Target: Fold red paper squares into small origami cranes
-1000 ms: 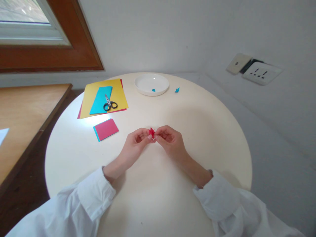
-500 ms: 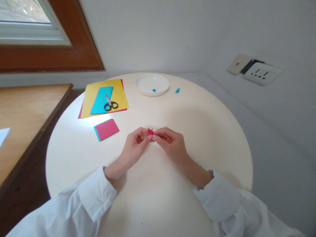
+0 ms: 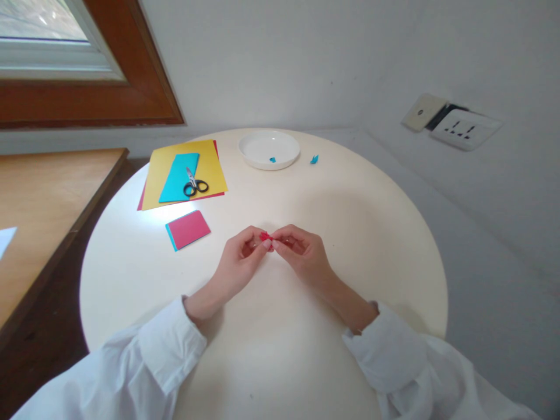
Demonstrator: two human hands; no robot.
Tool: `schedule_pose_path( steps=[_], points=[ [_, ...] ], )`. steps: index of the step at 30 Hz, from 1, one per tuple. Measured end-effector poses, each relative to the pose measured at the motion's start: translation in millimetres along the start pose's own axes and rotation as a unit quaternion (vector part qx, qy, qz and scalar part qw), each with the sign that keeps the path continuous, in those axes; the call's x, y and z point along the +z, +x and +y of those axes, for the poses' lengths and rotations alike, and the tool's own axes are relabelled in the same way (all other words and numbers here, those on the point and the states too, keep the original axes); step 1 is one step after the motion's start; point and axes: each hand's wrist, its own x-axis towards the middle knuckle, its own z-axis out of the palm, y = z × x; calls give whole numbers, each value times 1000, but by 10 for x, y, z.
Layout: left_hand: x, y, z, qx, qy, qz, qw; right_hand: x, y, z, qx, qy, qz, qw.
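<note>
A small red folded paper piece (image 3: 265, 236) is pinched between my two hands above the middle of the table, mostly covered by the fingertips. My left hand (image 3: 245, 251) holds it from the left with thumb and fingers closed. From the other side my right hand (image 3: 303, 249) grips it the same way, its fingertips meeting those of the left. Left of the hands lie small red and blue paper rectangles (image 3: 191, 229), stacked. Farther back, a little blue folded paper piece (image 3: 314, 159) stands beside a white dish (image 3: 249, 160).
Inside the dish sits another small blue paper piece (image 3: 272, 160). Black-handled scissors (image 3: 195, 184) rest on a blue paper (image 3: 172, 182) over yellow sheets (image 3: 214, 169) at the back left. The round white table (image 3: 376, 245) stands near a wall with a socket (image 3: 464, 129).
The red paper piece has tilted and sunk lower between the fingertips, with fewer of its points showing. My right hand has shifted slightly; the other objects stay put.
</note>
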Motion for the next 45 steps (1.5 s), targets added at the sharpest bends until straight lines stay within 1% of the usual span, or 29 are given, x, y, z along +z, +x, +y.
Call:
schedule_pose_path(
  steps=[7,12,17,21,27,33,37,41,45],
  points=[
    [-4,8,-9,11,14,-6,1000,4,-4,1,4,6,-8,1000],
    [-4,13,12,3,10,-6,1000,10,-1,3,11,16,-6,1000],
    [-7,10,30,0,7,0,1000,3,-4,11,30,22,-6,999],
    [-13,6,35,2,33,2,999,3,-6,13,43,30,-11,999],
    [-6,10,10,7,52,14,999,-1,0,11,45,40,-2,998],
    [-9,27,-25,20,49,31,998,-33,16,27,15,39,-2,999],
    [-13,27,-46,22,52,51,997,-37,19,27,8,26,-8,1000],
    [-11,21,-50,26,45,61,997,-30,15,28,17,29,-4,999],
    [-7,12,-47,32,36,67,997,-30,18,38,41,43,3,998]
  ],
)
